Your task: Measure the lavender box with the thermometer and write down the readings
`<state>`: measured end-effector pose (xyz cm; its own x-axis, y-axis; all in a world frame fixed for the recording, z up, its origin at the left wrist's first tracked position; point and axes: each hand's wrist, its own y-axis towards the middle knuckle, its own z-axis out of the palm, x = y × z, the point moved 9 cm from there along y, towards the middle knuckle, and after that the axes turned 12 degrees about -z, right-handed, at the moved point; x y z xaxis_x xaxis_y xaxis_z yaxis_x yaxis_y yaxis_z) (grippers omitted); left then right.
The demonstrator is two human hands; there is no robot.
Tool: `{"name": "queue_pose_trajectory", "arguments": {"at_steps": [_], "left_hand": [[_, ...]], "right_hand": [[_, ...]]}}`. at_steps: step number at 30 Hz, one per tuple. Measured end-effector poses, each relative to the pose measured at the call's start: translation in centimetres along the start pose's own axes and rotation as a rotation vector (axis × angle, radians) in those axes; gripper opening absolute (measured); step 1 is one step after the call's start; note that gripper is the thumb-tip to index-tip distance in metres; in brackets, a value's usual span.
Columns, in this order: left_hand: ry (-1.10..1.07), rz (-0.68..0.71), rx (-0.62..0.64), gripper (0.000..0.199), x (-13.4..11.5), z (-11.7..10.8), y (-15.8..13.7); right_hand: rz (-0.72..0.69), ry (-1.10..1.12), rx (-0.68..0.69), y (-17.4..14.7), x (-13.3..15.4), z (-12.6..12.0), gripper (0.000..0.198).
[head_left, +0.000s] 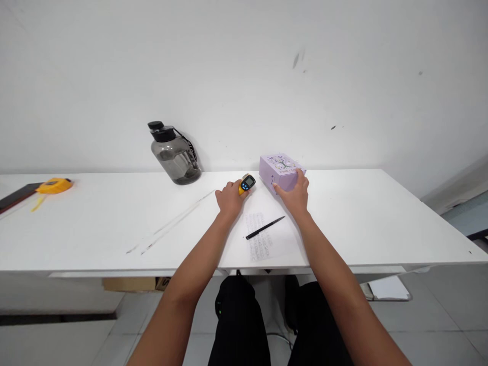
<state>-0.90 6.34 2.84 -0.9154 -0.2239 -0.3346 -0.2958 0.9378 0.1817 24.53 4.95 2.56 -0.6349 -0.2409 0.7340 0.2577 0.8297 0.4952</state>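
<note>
My left hand (229, 198) is wrapped round a yellow and black infrared thermometer (247, 183), whose small screen and blue buttons face up toward me. Just to its right stands a lilac box (280, 173) with a printed tree design on its lid. My right hand (295, 193) grips the near right part of this box, thumb on the front face and fingers over the top right edge. The box appears to rest on the white table. Between my forearms lies a sheet of paper (259, 251) with handwriting, and a black pen (266, 227) rests across it.
A grey see-through water bottle (175, 157) with a black cap stands tilted in view near the wall. At the far left are a yellow tape measure (57, 186) and a dark flat object (19, 196). Dark streaks mark the tabletop (95, 223). A cardboard box (129, 284) shows below.
</note>
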Motion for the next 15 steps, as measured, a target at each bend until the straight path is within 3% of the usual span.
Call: {"name": "queue_pose_trajectory", "arguments": {"at_steps": [5, 11, 15], "left_hand": [[0.073, 0.032, 0.035, 0.048, -0.3, 0.5, 0.1], [0.151, 0.054, 0.045, 0.053, -0.8, 1.2, -0.5], [0.192, 0.088, 0.081, 0.058, -1.5, 1.9, -1.5]], "right_hand": [[-0.045, -0.104, 0.046, 0.0, -0.5, 0.7, 0.098], [-0.018, -0.220, 0.198, -0.2, -1.3, 2.3, 0.103], [-0.050, -0.267, 0.158, -0.4, 0.0, 1.7, 0.111]]}}
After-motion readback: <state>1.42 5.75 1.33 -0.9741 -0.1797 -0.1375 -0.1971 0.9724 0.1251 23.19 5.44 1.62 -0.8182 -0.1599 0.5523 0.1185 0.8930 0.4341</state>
